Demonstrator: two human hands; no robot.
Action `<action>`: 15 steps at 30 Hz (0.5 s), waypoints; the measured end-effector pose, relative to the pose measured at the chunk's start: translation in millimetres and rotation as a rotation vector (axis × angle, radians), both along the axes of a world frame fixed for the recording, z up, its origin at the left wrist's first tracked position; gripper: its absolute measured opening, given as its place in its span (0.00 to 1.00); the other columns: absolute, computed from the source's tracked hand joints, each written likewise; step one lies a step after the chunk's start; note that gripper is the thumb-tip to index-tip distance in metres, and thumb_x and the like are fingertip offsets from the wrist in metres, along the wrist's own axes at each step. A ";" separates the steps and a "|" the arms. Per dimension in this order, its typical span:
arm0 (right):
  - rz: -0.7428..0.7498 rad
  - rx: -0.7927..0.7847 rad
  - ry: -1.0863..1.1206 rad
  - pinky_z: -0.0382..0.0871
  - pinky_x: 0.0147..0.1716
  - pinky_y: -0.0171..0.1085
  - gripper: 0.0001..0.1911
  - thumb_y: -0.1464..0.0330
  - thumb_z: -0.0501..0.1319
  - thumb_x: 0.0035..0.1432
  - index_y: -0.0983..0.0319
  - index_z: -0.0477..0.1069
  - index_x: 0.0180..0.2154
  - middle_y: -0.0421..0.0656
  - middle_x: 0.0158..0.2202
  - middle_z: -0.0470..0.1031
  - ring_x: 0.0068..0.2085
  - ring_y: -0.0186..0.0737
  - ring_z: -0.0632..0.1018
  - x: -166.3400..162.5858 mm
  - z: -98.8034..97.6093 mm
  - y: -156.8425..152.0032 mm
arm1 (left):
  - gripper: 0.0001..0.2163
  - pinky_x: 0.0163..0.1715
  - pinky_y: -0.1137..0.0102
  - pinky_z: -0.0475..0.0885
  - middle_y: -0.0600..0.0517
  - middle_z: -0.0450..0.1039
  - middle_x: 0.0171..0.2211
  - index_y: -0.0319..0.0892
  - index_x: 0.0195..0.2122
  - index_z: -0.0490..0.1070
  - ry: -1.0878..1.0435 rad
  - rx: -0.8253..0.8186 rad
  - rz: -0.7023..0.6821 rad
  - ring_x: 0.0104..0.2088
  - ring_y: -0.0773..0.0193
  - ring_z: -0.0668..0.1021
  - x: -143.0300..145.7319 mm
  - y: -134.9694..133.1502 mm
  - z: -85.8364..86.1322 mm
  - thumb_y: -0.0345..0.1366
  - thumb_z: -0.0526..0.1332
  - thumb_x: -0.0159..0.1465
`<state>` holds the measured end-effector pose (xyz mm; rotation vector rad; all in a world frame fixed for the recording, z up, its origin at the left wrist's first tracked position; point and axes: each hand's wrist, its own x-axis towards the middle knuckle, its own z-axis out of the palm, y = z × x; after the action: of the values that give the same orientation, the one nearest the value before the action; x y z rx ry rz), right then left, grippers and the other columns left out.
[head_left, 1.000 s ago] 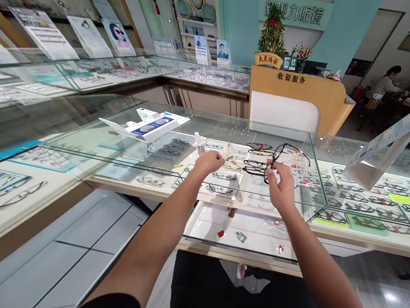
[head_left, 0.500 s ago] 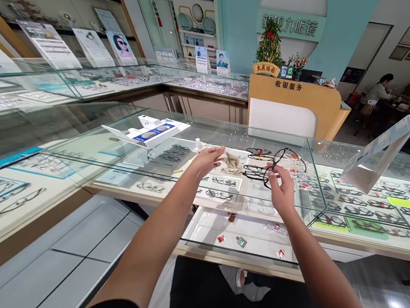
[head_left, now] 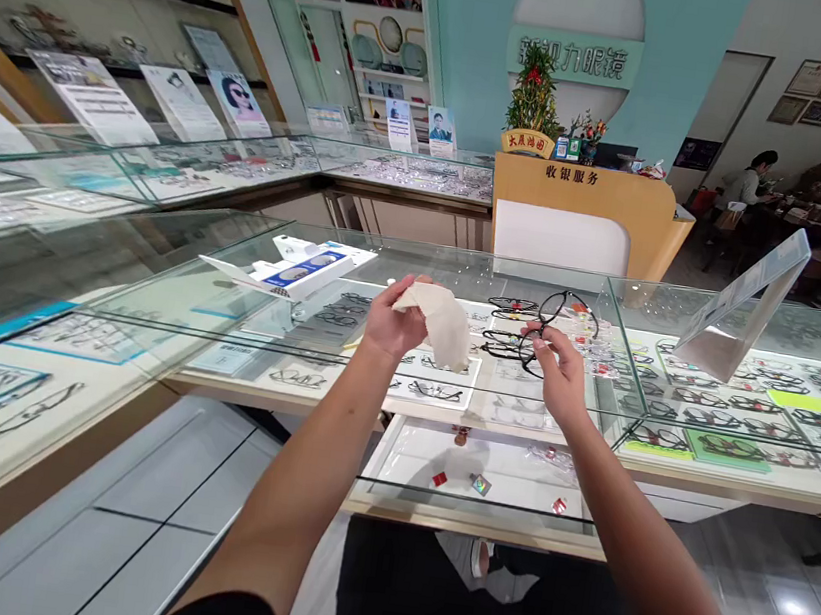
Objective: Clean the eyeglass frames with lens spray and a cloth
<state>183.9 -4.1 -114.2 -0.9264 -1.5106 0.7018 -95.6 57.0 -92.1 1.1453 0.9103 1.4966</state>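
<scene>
My left hand (head_left: 389, 322) is closed on a beige cleaning cloth (head_left: 440, 320), which hangs lifted above the glass counter top (head_left: 460, 274). My right hand (head_left: 559, 371) pinches a pair of black-framed glasses (head_left: 561, 319) by the frame, holding them over the counter to the right of the cloth. The two hands are a short way apart. Under the glass lie rows of spectacle frames (head_left: 437, 390).
A white and blue display stand (head_left: 294, 270) sits on the counter at the left. A slanted clear sign holder (head_left: 743, 306) stands at the right. A wooden cashier desk (head_left: 581, 214) is behind. Several people sit at a table (head_left: 809, 204) at the far right.
My left hand has picked the cloth up off the counter and raised it. My right hand has stayed put with the glasses.
</scene>
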 end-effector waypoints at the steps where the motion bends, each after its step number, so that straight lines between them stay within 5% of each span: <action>1: 0.030 -0.014 0.014 0.75 0.59 0.51 0.20 0.49 0.61 0.70 0.54 0.84 0.46 0.46 0.54 0.87 0.57 0.53 0.81 -0.5 1.7 -1.1 | 0.24 0.44 0.53 0.79 0.45 0.70 0.32 0.48 0.28 0.58 0.037 0.012 -0.004 0.45 0.46 0.82 4.5 -3.7 0.3 0.63 0.59 0.65; 4: 0.112 -0.041 0.053 0.74 0.61 0.51 0.20 0.47 0.62 0.69 0.52 0.85 0.47 0.45 0.56 0.86 0.59 0.52 0.81 -3.0 5.4 -4.6 | 0.27 0.39 0.53 0.78 0.47 0.65 0.29 0.49 0.28 0.55 0.092 0.010 -0.100 0.37 0.49 0.79 24.4 -14.5 -1.2 0.66 0.61 0.60; 10: 0.293 -0.074 0.093 0.72 0.67 0.51 0.24 0.42 0.67 0.64 0.53 0.86 0.45 0.47 0.58 0.85 0.64 0.53 0.81 -9.3 3.0 -6.1 | 0.36 0.27 0.64 0.68 0.53 0.59 0.27 0.47 0.26 0.56 0.077 -0.094 -0.508 0.27 0.63 0.66 61.7 -29.4 -10.3 0.68 0.76 0.46; 15: 0.282 -0.168 0.090 0.76 0.63 0.50 0.28 0.39 0.67 0.62 0.54 0.86 0.47 0.46 0.55 0.87 0.58 0.52 0.84 -12.4 -3.0 -4.3 | 0.32 0.30 0.65 0.67 0.52 0.66 0.30 0.46 0.30 0.66 0.092 -0.097 -0.489 0.29 0.62 0.69 62.6 -28.0 -15.2 0.67 0.78 0.49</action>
<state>171.5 -8.3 -117.2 -0.8013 -1.5341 1.0737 -32.9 28.9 -107.3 1.2625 0.6896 1.0000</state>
